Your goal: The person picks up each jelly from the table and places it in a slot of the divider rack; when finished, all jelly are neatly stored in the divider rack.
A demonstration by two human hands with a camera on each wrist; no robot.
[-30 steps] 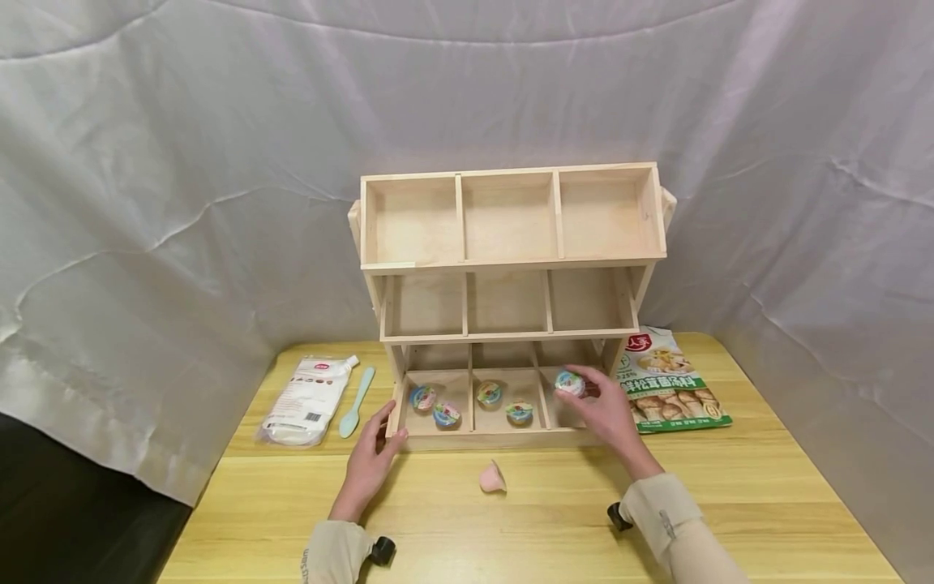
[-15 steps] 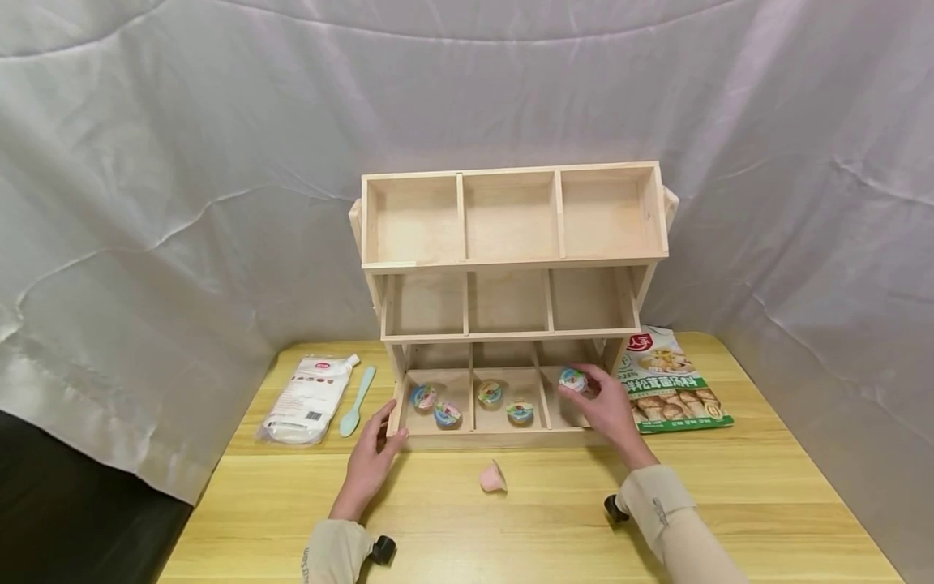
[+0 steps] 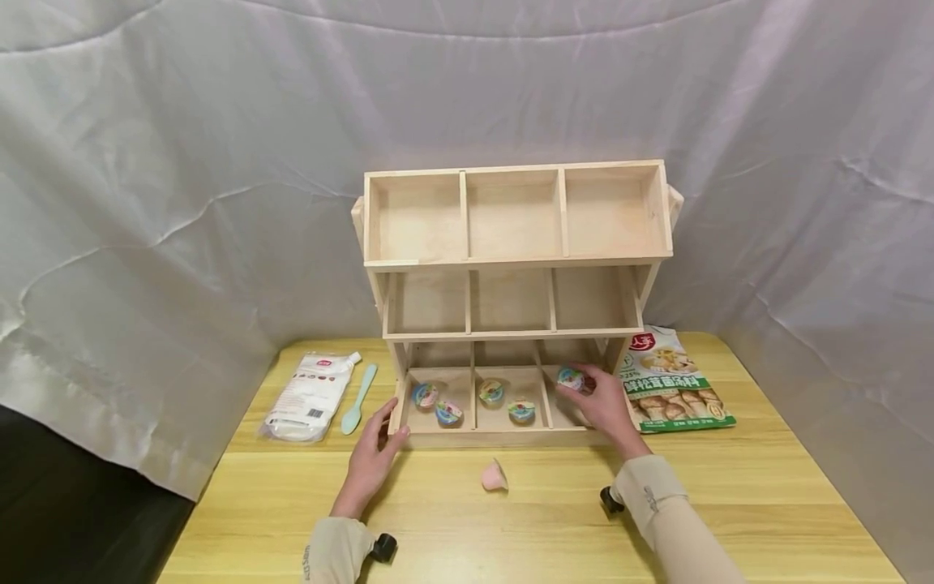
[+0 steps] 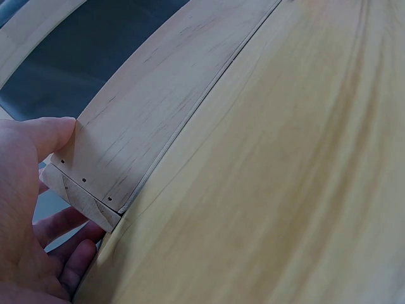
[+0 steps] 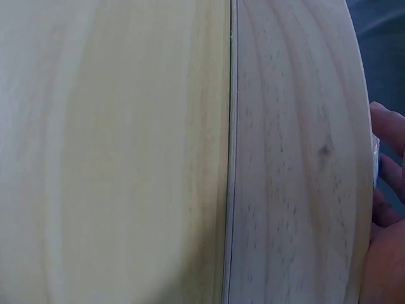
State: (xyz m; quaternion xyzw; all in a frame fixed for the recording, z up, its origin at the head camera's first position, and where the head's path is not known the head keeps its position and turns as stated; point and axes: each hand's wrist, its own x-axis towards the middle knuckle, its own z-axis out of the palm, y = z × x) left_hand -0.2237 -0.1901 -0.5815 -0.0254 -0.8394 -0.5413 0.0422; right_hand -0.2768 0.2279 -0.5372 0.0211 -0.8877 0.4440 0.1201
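My right hand (image 3: pixel 606 404) pinches a jelly cup (image 3: pixel 569 378) with a printed lid, over the bottom tier's right compartment. In the right wrist view the fingers (image 5: pixel 387 126) show only partly, behind the box's front board. My left hand (image 3: pixel 370 464) grips the front left corner of the wooden three-tier storage box (image 3: pixel 503 440). In the left wrist view its thumb (image 4: pixel 54 134) presses the front board's edge, with fingers bent round the corner. Two jelly cups (image 3: pixel 448 414) lie in the bottom left compartment, and two more jelly cups (image 3: pixel 521 411) in the middle one.
A small pink cup (image 3: pixel 494 476) lies on the table (image 3: pixel 511 535) in front of the box. To the left are a white pouch (image 3: pixel 310 396) and a pale green spoon (image 3: pixel 357 401). A green-and-white food packet (image 3: pixel 674 381) leans at the right. Grey curtain (image 3: pixel 503 89) hangs behind.
My right hand shifts slightly within the right compartment, the jelly cup still in its fingers. The left hand stays at the box corner, and the other cups keep their places.
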